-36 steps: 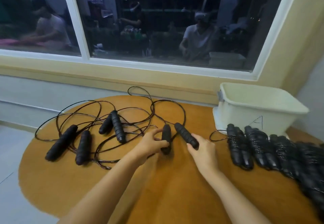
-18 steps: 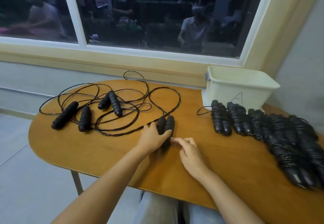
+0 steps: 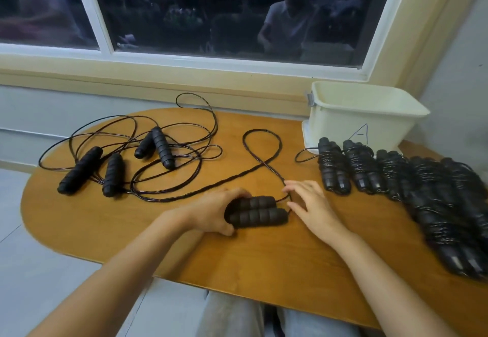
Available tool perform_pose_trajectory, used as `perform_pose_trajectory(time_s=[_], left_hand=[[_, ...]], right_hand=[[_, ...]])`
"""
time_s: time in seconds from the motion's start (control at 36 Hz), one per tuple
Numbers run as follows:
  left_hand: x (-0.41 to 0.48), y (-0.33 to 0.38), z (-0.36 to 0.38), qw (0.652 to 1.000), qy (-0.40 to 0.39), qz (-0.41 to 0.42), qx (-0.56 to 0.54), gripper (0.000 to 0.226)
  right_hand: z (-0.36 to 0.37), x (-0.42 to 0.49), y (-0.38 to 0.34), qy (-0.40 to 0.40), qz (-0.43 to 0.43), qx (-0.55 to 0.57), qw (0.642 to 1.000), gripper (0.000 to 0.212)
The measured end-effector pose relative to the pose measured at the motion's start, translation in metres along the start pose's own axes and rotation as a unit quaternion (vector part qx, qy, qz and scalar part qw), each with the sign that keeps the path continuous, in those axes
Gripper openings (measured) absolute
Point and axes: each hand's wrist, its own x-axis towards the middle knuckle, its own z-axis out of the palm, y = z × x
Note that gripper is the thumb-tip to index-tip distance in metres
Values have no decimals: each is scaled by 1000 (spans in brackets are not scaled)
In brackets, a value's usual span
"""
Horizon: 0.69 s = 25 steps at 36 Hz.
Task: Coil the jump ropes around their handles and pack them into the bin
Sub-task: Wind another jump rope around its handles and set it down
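Note:
Two black foam handles (image 3: 260, 212) lie side by side on the wooden table (image 3: 264, 254), pointing right. My left hand (image 3: 214, 214) grips their left ends. My right hand (image 3: 309, 206) sits just right of them, fingertips pinching the thin black rope (image 3: 264, 162) where it leaves the handles. That rope runs back in a figure-eight loop. Two more uncoiled ropes with black handles (image 3: 161, 148) lie tangled at the left. Several coiled ropes (image 3: 396, 178) lie in a row at the right. The cream bin (image 3: 364, 120) stands behind them.
A window with a cream sill runs along the far side of the table. A grey wall closes the right side behind the bin. The table's near edge is over my lap, with grey floor at the left.
My left hand has pulled the paired handles nearer and turned them to lie sideways. My right hand moved from beside them to the rope at their right end. The camera tilted down.

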Motion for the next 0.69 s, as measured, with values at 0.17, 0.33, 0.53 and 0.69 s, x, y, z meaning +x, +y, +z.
perform_pose_trajectory(time_s=[0.17, 0.33, 0.53, 0.69], left_hand=[[-15, -18, 16, 998, 30, 24, 43, 80], [-19, -21, 26, 997, 66, 47, 3, 82], [-21, -27, 29, 995, 63, 71, 5, 90], [-29, -36, 31, 988, 102, 111, -20, 75]], right_hand=[[-5, -1, 16, -55, -53, 2, 997, 7], [0, -5, 16, -72, -67, 28, 995, 8], [13, 0, 8, -51, -74, 40, 995, 7], [5, -1, 8, -80, -20, 42, 996, 30]])
